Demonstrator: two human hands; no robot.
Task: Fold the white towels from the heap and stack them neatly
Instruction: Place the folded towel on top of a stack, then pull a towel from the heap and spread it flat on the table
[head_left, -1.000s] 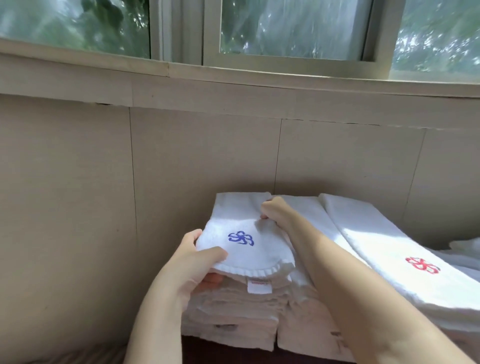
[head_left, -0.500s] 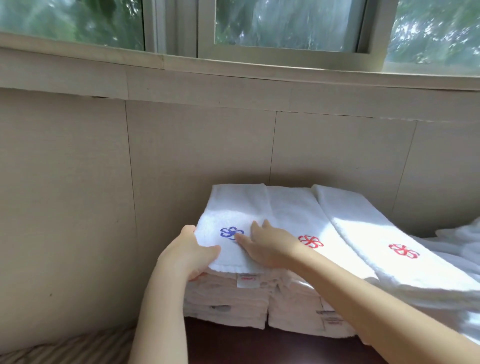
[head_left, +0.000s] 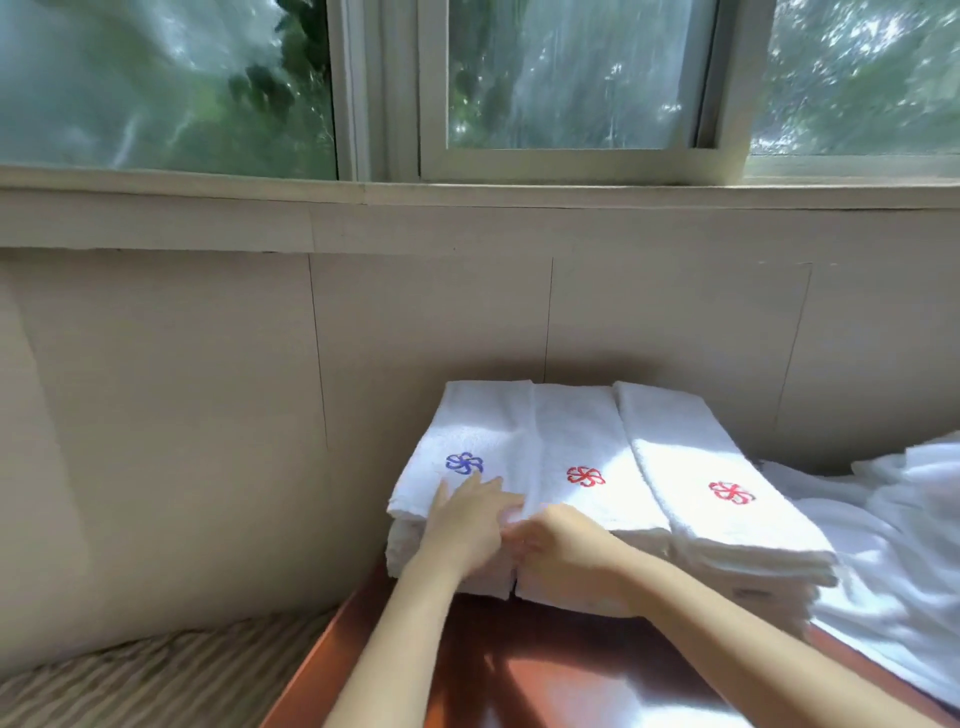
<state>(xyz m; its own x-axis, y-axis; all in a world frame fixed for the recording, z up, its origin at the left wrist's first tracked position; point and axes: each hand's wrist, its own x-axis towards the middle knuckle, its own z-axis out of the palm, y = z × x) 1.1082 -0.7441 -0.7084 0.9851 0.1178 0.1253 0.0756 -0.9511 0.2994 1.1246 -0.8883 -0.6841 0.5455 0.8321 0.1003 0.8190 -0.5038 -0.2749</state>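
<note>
Three stacks of folded white towels stand side by side on a reddish wooden table (head_left: 545, 670) against the wall. The left stack (head_left: 478, 431) has a blue flower logo on top. Red logos mark the middle stack (head_left: 576, 436) and the right stack (head_left: 691, 467). My left hand (head_left: 470, 519) lies flat with straight fingers on the near end of the blue-logo towel. My right hand (head_left: 563, 540) rests at the near edge between the left and middle stacks, fingers bent over the towel edge. A heap of unfolded white towels (head_left: 893, 540) lies at the right.
A beige panelled wall (head_left: 208, 415) stands directly behind the stacks, with a window sill (head_left: 467, 197) above it. A striped fabric surface (head_left: 130, 680) lies left of the table's edge, below its level.
The blue-logo towel has been laid down flat on the left stack. Both hands slid back to its near edge, and the view pulled back and up.
</note>
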